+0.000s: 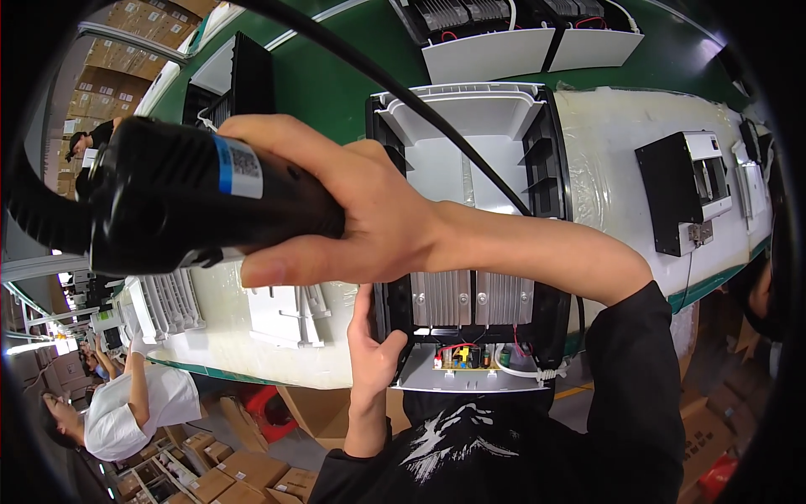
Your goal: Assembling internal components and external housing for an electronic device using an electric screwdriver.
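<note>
A black power tool (193, 202) sat in the right hand (382, 210), while the left hand (375, 353) touched the black-and-white housing (550, 181).
Left of the housing, above the desk (600, 151), the right hand was closed around the tool, thumb along its near side. At the housing's near left corner, the left hand looked partly open, index finger straight along the outer wall; whether it gripped could not be told. Inside the housing lay finned metal blocks (441, 298); right of it stood a black-sided box (667, 193).
</note>
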Demonstrator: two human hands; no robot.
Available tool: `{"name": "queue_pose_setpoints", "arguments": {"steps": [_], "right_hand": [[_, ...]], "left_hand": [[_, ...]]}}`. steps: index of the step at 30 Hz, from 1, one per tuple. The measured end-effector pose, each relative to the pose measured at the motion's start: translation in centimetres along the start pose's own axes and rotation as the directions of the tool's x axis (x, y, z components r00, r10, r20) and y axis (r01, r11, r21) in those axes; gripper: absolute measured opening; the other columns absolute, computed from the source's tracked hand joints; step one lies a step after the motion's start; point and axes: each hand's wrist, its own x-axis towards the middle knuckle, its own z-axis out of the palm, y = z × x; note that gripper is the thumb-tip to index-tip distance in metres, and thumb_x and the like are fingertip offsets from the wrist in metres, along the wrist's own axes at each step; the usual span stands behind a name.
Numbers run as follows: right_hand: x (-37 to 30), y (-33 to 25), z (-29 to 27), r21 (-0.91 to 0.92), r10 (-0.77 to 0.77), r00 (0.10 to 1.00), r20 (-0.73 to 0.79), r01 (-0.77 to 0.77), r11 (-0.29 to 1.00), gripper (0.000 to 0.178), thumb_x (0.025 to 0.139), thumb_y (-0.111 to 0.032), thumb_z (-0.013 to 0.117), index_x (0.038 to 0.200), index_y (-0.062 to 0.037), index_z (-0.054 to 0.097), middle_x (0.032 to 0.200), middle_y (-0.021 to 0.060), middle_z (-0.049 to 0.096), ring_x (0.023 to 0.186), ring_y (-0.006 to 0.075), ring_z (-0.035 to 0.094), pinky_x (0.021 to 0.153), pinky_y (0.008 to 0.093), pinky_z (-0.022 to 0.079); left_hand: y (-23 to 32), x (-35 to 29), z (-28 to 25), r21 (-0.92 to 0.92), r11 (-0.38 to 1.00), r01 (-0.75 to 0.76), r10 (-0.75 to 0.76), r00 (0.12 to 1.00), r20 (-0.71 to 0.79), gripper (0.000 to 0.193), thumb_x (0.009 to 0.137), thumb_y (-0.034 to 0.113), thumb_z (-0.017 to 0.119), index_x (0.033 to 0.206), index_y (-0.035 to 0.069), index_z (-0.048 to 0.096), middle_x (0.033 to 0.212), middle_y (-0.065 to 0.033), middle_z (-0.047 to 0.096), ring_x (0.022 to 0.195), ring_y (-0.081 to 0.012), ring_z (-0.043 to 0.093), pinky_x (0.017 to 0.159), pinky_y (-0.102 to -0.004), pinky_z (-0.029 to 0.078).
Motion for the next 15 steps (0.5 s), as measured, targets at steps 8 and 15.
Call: {"name": "queue_pose_setpoints", "arguments": {"steps": [8, 15], "right_hand": [[-0.3, 1.0, 1.0, -0.047, -0.103, 0.99, -0.098, 0.099, 0.994, 0.071, 0.076, -0.05, 0.071, 0.121, -0.0011, 0.045, 0.086, 0.0166, 0.065, 0.073, 0.0291, 0.067, 0.062, 0.0316, 0.051], [-0.6, 1.1, 1.2, 0.033, -0.103, 0.992, -0.072, 0.106, 0.994, 0.065, 0.076, -0.046, 0.073, 0.117, -0.0011, 0.049, 0.08, 0.0161, 0.065, 0.065, 0.0269, 0.066, 0.057, 0.031, 0.049]], "left_hand": [[0.4, 0.0, 0.1, -0.021, 0.999, 0.023, -0.023, 1.0, -0.009, 0.077, 0.06, -0.015, 0.042, 0.136, -0.009, 0.033, 0.125, -0.0103, 0.049, 0.112, -0.0144, 0.049, 0.094, -0.0208, 0.034], [0.7, -0.1, 0.1, -0.023, 0.999, 0.026, -0.025, 1.0, 0.007, 0.071, 0.06, -0.017, 0.042, 0.131, -0.009, 0.039, 0.119, -0.0065, 0.051, 0.104, -0.0106, 0.049, 0.085, -0.0175, 0.036]]}}
